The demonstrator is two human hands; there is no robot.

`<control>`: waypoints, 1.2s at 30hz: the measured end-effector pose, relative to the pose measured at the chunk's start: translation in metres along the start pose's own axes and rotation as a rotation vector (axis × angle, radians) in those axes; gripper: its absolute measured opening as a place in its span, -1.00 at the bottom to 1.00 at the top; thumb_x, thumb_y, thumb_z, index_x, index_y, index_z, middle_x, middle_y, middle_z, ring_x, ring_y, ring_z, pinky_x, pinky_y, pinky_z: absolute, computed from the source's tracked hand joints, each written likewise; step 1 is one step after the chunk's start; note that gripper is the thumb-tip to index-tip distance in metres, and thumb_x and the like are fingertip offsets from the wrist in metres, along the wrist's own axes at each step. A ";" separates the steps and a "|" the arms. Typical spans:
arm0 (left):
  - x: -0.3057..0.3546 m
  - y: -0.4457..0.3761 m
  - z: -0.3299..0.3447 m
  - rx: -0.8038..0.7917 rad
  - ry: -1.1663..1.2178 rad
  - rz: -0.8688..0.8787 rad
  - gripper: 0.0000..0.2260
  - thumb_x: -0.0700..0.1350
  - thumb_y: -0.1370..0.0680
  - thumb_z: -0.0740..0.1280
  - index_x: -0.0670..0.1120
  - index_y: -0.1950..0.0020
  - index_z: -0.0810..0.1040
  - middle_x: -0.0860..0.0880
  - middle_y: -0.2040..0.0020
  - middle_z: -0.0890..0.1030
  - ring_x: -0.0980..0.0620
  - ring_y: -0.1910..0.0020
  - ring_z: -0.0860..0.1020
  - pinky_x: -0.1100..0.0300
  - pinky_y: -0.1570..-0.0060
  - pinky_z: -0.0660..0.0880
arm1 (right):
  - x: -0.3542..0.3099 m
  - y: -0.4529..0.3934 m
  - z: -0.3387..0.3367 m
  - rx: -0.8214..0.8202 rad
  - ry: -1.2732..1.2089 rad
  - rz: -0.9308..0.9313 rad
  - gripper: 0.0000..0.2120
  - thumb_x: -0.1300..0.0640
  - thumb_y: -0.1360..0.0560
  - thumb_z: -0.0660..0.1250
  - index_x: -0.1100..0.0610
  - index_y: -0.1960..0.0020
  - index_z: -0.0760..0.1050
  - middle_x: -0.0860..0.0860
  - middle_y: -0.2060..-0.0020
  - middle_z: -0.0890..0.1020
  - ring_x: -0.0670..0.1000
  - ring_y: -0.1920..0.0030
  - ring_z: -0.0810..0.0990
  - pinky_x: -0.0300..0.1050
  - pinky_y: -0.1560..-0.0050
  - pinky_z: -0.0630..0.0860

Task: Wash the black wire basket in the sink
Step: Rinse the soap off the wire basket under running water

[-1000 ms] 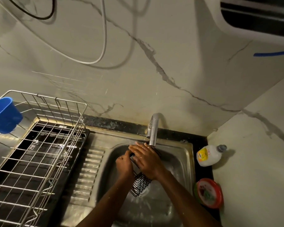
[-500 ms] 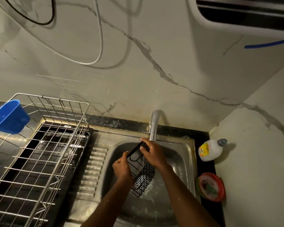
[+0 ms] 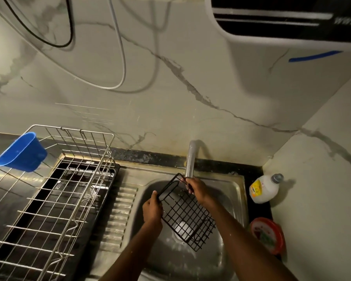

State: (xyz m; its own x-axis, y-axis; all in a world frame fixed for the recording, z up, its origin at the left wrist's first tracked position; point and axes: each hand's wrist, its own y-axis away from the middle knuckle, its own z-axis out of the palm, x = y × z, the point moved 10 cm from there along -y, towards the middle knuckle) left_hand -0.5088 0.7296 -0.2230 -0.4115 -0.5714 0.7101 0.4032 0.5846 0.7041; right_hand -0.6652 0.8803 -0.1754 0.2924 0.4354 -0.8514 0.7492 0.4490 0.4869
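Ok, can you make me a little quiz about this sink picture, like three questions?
1. True or false: both hands hold the black wire basket over the sink.
2. Which thing hangs on the silver dish rack? A) a blue cup B) a green plate C) a yellow sponge
3. Fill in: the white bottle stands on the counter to the ____ of the sink.

Key
1. True: the left hand grips one edge and the right hand grips the top, near the tap.
2. A
3. Right
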 end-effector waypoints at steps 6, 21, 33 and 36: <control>0.049 0.006 0.020 -0.095 -0.650 0.452 -0.61 0.09 -0.74 0.18 -0.06 0.12 0.65 -0.03 0.26 0.71 0.10 0.28 0.68 0.12 0.16 0.60 | 0.001 0.000 -0.009 0.121 0.206 -0.031 -0.69 -0.15 -0.65 0.13 0.02 -0.06 0.55 0.09 0.08 0.63 0.05 0.12 0.60 0.04 0.04 0.56; 0.042 0.003 0.045 -0.233 -0.437 0.244 -0.62 0.40 -0.50 0.36 0.11 0.04 0.70 0.00 0.03 0.73 -0.06 -0.05 0.65 -0.16 -0.22 0.58 | -0.031 0.015 0.038 -0.131 0.651 -0.279 -0.64 -0.14 -0.69 0.07 -0.08 -0.41 0.40 -0.03 -0.42 0.41 -0.02 -0.41 0.35 -0.06 -0.43 0.27; 0.071 -0.010 0.035 -0.411 -0.230 0.260 -0.84 -0.11 -0.61 0.42 -0.17 -0.06 0.74 -0.25 0.09 0.75 -0.22 0.12 0.68 0.04 0.11 0.62 | 0.018 -0.011 -0.064 -0.089 0.621 -0.159 -0.54 -0.34 -0.56 0.24 0.04 0.10 0.60 0.05 0.27 0.66 0.00 0.26 0.64 -0.07 0.13 0.57; 0.075 -0.026 0.038 -0.454 -0.311 0.182 -0.72 0.05 -0.53 0.52 -0.18 0.03 0.68 -0.29 0.09 0.67 -0.23 0.16 0.57 -0.03 0.12 0.56 | 0.024 -0.007 -0.065 -0.116 0.357 -0.141 -0.60 -0.15 -0.60 0.32 0.16 0.20 0.61 0.07 0.32 0.67 0.04 0.26 0.65 -0.13 0.05 0.54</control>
State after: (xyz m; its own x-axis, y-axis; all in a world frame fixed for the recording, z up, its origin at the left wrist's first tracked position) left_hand -0.5809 0.6934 -0.1890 -0.4962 -0.2485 0.8318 0.7718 0.3125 0.5538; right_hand -0.7017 0.9386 -0.1864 -0.0483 0.5979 -0.8001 0.6893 0.5997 0.4066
